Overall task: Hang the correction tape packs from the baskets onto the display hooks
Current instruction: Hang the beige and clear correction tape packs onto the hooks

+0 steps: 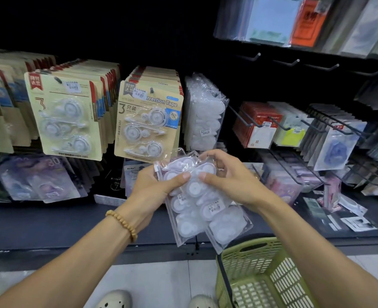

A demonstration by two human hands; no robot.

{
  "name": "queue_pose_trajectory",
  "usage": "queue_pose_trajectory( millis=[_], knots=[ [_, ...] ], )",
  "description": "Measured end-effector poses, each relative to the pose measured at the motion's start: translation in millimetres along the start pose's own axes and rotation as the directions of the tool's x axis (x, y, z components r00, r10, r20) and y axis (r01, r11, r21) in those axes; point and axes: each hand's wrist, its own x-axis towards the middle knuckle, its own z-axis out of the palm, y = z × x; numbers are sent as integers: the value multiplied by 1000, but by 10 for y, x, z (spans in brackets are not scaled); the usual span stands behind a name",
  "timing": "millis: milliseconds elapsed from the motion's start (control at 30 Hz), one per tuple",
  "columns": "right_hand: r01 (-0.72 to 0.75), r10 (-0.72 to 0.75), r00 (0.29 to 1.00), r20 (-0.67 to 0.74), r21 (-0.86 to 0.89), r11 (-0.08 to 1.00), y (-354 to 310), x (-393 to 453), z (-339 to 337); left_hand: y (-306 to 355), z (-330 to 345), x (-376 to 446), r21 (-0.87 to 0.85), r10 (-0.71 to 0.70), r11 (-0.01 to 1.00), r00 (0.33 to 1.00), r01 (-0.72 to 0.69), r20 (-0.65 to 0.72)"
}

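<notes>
**Clear plastic packs held in both hands before the hooks**

Clear plastic bags of white correction tape rollers (196, 196), several in a loose bunch, were between the two hands, in front of the display and above the basket. The left hand (155, 185) gripped the bunch from the left side, its thumb pressed flat on the front of the top bag and the other fingers curled behind. The right hand (232, 176) pinched the upper part of the same bunch, thumb on the front, the curled fingers over the top edge. The thumb tips were near each other but apart.

On the left wrist was a bracelet of light wooden beads (122, 223). Below the right forearm stood a green plastic basket with slotted walls (261, 274) on the pale floor.

Behind the hands, more clear bags of the same white rollers (205, 112) hung on a hook. Just beside them, to the left, hung beige cardboard blister cards printed "Correction Tape" (148, 121). Higher on the right, bare black metal hooks (253, 57) stuck out from the dark wall.
</notes>
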Motion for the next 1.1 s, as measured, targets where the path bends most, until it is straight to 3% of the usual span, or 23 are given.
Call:
queue_pose_trajectory(
  millis=[167, 467, 767, 933, 1100],
  knots=[
    [-46, 72, 978, -195, 135, 990, -13, 85, 133, -29, 13, 24, 48, 25, 999, 999, -23, -45],
    [53, -19, 849, -529, 50, 997, -452, 660, -330, -58, -88, 95, 54, -11, 998, 985, 21, -174],
    [20, -39, 749, -662, -35, 999, -481, 1135, -407, -58, -173, 129, 35, -9, 999, 983, 15, -181],
    [19, -32, 730, -683, -27, 999, -465, 1148, -452, -63, -154, 122, 50, -21, 998, 984, 30, -179],
    [-2, -20, 768, -640, -32, 999, -426, 1187, -500, -53, -144, 110, 74, -10, 997, 988, 22, -153]
  ],
)
